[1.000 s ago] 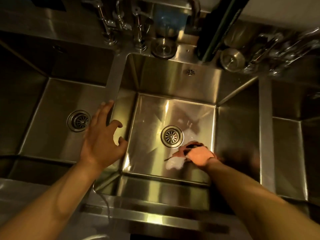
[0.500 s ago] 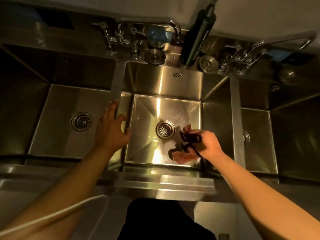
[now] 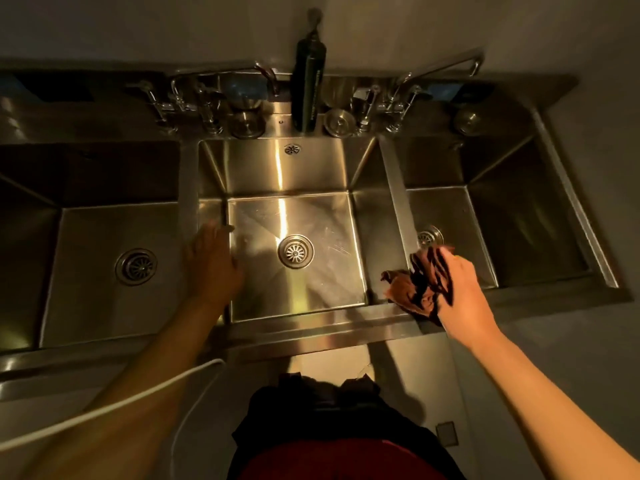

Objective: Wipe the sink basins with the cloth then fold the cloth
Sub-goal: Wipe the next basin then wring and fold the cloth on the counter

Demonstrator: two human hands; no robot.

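Right hand (image 3: 462, 292) out of middle basin (image 3: 311, 174), cloth (image 3: 420, 285) lifted off basin floor where it was pressed 1 s ago. Now bunched in grip above divider, at front corner of right basin (image 3: 502, 209). Left hand (image 3: 213, 265) slid from divider top toward middle basin's left wall. Head view pulled back, higher; right drain (image 3: 429, 236) now visible.
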